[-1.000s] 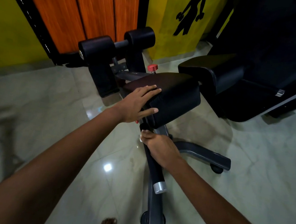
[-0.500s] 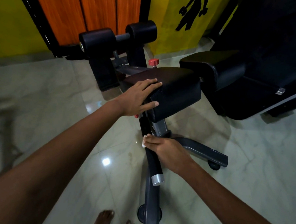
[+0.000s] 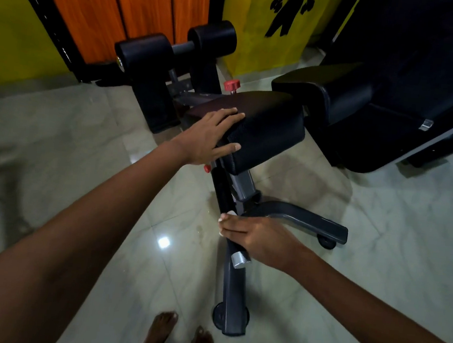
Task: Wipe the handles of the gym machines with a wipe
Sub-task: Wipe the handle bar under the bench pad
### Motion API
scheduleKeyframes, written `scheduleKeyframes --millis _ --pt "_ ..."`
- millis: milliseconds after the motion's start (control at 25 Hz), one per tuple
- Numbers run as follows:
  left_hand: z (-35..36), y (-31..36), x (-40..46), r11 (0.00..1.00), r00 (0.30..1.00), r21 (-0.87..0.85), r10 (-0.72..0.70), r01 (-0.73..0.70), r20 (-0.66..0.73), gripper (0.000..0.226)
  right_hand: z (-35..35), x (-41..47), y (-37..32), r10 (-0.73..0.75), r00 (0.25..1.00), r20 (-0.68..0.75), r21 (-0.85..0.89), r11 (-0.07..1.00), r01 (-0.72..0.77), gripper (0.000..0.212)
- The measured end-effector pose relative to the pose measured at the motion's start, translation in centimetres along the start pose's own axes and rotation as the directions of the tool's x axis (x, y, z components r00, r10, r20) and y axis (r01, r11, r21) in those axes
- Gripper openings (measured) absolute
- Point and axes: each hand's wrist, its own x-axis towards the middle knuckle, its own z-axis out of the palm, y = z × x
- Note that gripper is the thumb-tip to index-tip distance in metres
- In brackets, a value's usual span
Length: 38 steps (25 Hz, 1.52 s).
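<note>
Both hands busy: right hand [image 3: 261,239] round handle [image 3: 227,199], wipe [image 3: 229,213] underneath.

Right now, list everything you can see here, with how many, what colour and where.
seat pad: one, black, centre
handle bar: one, black with silver end cap, below pad
wipe: one, white, on the bar
roller pads: two, black, behind
knob: one, red, behind pad
second bench: one, black, right
floor: pale tiles
left hand: rests on pad
right hand: grips wipe round bar
feet: two, bare, bottom edge
</note>
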Motion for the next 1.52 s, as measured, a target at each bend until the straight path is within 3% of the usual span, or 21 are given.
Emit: scheduleKeyframes --millis 360,880,960,1040,1080,1160,1240,1280,1320,1360,1400,1520 --pt "0.4 0.2 -0.6 0.998 1.000 0.051 -0.022 0.022 -0.012 0.075 -1.3 -2.6 -1.0 -0.069 0.997 0.045 -0.036 0.997 0.070 0.053" --pt "0.7 -1.1 -0.3 0.999 0.997 -0.006 0.041 -0.042 -0.066 0.076 1.5 7.7 4.8 0.262 0.964 -0.033 -0.199 0.944 -0.263 0.047" --pt "0.8 -1.4 -0.3 0.999 0.996 -0.017 0.048 -0.049 -0.069 0.076 1.3 7.7 4.5 0.290 0.949 -0.124 -0.148 0.940 -0.307 0.043" --pt "1.0 -1.3 -0.3 0.998 0.995 -0.020 0.054 -0.055 -0.084 0.075 1.5 6.2 3.9 0.359 0.907 -0.219 0.047 0.933 -0.358 0.037" --pt "1.2 -1.4 -0.3 0.998 0.995 -0.021 0.051 -0.053 -0.090 0.075 1.5 5.2 3.3 0.457 0.852 -0.254 0.209 0.886 -0.413 0.034" --pt "1.3 -1.4 -0.3 0.999 0.994 -0.023 0.043 -0.046 -0.105 0.074 1.8 4.2 2.1 0.722 0.649 -0.240 0.515 0.661 -0.545 0.028" --pt "1.1 -1.3 -0.3 0.999 0.994 -0.027 0.039 -0.042 -0.106 0.074 2.5 5.4 2.1 0.926 0.360 -0.108 0.702 0.328 -0.632 0.022" --pt "1.1 -1.3 -0.3 0.999 0.994 -0.029 0.039 -0.043 -0.102 0.074 3.1 6.4 2.8 0.977 0.215 0.000 0.765 0.138 -0.629 0.018" --pt "1.0 -1.2 -0.3 0.999 0.995 -0.031 0.041 -0.044 -0.096 0.074 3.5 7.4 3.3 0.985 0.115 0.125 0.805 -0.033 -0.592 0.015" --pt "0.9 -1.2 -0.3 0.999 0.995 -0.032 0.042 -0.045 -0.090 0.074 4.0 8.2 3.8 0.973 0.074 0.220 0.831 -0.147 -0.536 0.014" --pt "0.8 -1.2 -0.3 0.998 0.996 -0.033 0.042 -0.045 -0.082 0.074 4.3 8.3 3.9 0.961 0.078 0.264 0.850 -0.194 -0.490 0.014" --pt "0.9 -1.1 -0.3 0.999 0.996 -0.037 0.037 -0.040 -0.080 0.075 4.2 6.4 3.2 0.949 0.222 0.225 0.889 -0.106 -0.446 0.022"
